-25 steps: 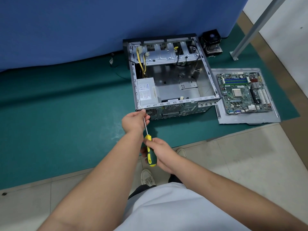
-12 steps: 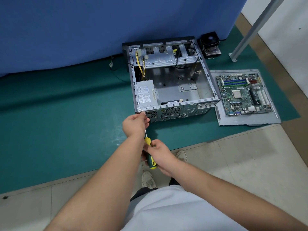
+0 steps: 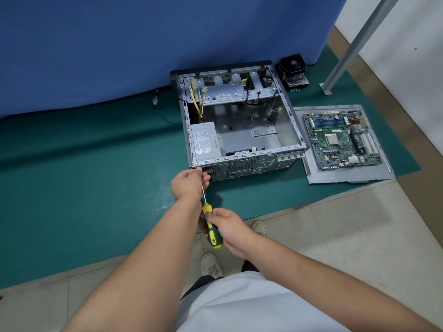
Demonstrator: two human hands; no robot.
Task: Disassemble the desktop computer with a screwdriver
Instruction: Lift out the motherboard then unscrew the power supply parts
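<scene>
Head view: open computer case (image 3: 242,130) lies on green mat (image 3: 84,176) w/ power supply (image 3: 205,142) in its near-left corner; motherboard (image 3: 341,138) sits on metal panel (image 3: 347,174) just right of case, cooler fan (image 3: 293,70) at far right by blue curtain (image 3: 119,44). Left hand (image 3: 189,185), grip pinched round screwdriver (image 3: 211,221) shaft near the tip, at case's near-left corner. Right hand (image 3: 227,228), grip curled round yellow-green handle, nearer the person.
</scene>
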